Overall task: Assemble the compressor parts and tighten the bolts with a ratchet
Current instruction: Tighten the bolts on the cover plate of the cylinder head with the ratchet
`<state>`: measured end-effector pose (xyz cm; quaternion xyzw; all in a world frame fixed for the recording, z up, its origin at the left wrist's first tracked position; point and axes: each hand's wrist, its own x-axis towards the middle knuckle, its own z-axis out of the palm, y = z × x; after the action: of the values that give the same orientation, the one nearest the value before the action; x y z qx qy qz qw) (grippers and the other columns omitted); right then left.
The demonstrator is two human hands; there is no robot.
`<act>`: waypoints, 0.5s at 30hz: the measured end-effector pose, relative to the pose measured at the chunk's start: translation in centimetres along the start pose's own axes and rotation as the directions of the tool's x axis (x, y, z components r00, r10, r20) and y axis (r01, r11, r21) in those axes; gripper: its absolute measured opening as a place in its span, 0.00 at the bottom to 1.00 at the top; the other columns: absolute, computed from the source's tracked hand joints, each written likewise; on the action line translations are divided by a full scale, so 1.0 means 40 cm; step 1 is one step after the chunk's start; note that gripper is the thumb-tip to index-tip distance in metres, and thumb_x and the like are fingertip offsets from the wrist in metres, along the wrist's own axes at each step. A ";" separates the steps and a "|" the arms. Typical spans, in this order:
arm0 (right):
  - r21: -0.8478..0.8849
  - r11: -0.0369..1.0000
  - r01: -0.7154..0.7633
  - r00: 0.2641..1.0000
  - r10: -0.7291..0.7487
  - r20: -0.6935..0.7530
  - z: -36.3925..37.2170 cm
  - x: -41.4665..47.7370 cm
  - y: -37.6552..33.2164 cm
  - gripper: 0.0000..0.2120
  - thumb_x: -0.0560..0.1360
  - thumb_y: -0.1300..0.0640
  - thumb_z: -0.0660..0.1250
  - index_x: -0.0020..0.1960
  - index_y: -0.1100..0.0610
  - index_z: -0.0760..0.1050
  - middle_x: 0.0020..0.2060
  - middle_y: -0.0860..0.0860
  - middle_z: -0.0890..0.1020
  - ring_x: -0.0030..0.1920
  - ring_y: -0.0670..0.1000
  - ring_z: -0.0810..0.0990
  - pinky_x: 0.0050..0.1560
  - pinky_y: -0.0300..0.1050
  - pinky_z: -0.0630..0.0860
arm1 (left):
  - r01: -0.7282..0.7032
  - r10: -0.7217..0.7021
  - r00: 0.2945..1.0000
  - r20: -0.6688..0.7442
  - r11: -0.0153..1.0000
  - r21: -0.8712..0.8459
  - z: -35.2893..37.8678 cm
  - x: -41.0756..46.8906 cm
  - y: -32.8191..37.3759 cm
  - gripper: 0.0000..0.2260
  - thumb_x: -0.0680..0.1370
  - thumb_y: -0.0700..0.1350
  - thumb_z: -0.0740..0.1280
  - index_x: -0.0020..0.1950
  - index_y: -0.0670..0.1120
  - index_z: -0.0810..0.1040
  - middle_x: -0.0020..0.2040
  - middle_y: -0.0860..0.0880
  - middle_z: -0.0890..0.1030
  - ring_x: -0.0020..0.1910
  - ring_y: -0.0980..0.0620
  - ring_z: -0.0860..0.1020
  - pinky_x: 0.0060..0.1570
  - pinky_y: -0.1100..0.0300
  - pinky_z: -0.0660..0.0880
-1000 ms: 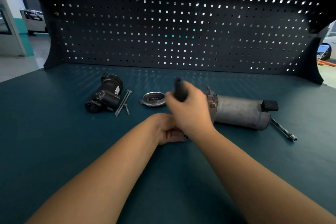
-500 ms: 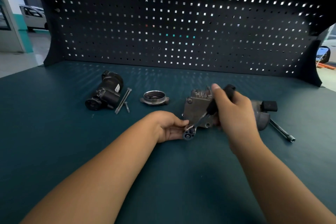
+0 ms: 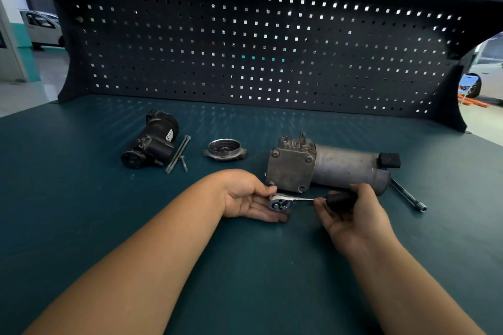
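Since the bench [image 3: 81,226] has a dark teal top, everything on it shows up pretty well. A black pegboard [image 3: 245,49] runs across the back with light poking through its holes, and past its ends you can see grey floor, a white car [image 3: 43,27] out left and a second car [image 3: 490,71] out right. Count-wise: one grey compressor [image 3: 340,166] lying on its side mid-bench, one black part [image 3: 152,141] off to the left, one round cover [image 3: 224,148] between those two, two long bolts [image 3: 178,153] plus one short bolt [image 3: 184,163] right beside the black part, one steel bar [image 3: 408,196] by the compressor's right end, and one ratchet [image 3: 294,200] just in front of the compressor. Right hand [image 3: 353,215] has its grip wrapped round the ratchet's black handle; left hand [image 3: 250,198] pinches the ratchet head, thumb on top.
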<state>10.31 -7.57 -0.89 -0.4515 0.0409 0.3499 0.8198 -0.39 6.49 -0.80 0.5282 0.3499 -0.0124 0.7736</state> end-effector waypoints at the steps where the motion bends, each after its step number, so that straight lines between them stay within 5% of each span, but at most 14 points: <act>1: -0.015 1.000 0.009 1.000 -0.009 0.006 0.000 -0.001 0.001 0.08 0.78 0.58 0.60 0.41 0.59 0.69 0.33 0.56 0.73 0.33 0.55 0.74 0.24 0.44 0.75 | 0.000 0.000 1.000 -0.006 1.000 -0.029 0.001 0.003 0.000 0.10 0.81 0.38 0.57 0.48 0.32 0.74 0.47 0.32 0.81 0.57 0.37 0.75 0.41 0.54 0.78; 6: -0.139 0.973 0.185 0.975 -0.164 0.150 0.010 -0.019 0.001 0.08 0.76 0.60 0.60 0.40 0.62 0.70 0.33 0.56 0.74 0.28 0.56 0.77 0.26 0.43 0.78 | -0.010 0.008 0.999 -0.044 0.999 -0.053 0.007 0.002 0.002 0.10 0.80 0.36 0.57 0.46 0.31 0.74 0.34 0.36 0.82 0.47 0.38 0.77 0.33 0.56 0.80; 9: -0.329 0.845 0.422 0.893 -0.324 0.314 0.034 -0.042 0.009 0.07 0.74 0.63 0.62 0.37 0.61 0.72 0.28 0.55 0.76 0.26 0.54 0.79 0.27 0.46 0.78 | -0.020 0.018 0.998 -0.063 0.999 -0.030 0.008 -0.002 0.001 0.09 0.80 0.37 0.57 0.45 0.33 0.73 0.36 0.37 0.83 0.49 0.39 0.78 0.35 0.56 0.79; 12: -0.544 0.436 0.718 0.697 -0.453 0.556 0.096 -0.070 0.024 0.06 0.71 0.60 0.65 0.36 0.56 0.71 0.31 0.54 0.78 0.34 0.58 0.80 0.35 0.54 0.79 | -0.035 0.034 0.997 -0.071 0.999 -0.004 0.006 -0.009 0.002 0.11 0.80 0.36 0.55 0.43 0.34 0.74 0.31 0.39 0.82 0.51 0.40 0.77 0.36 0.56 0.78; 15: -0.568 -0.036 0.822 0.523 -0.348 0.778 0.176 -0.086 0.050 0.07 0.73 0.55 0.66 0.40 0.54 0.68 0.36 0.50 0.77 0.39 0.54 0.78 0.36 0.42 0.68 | -0.116 0.121 0.982 -0.142 0.992 0.048 0.017 -0.022 -0.003 0.22 0.81 0.35 0.50 0.32 0.37 0.77 0.23 0.44 0.79 0.38 0.47 0.82 0.25 0.63 0.77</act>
<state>4.78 -3.31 3.15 -0.7100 -0.5422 -0.0130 0.4492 -0.77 5.56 -0.28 0.5630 0.3727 0.0650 0.7348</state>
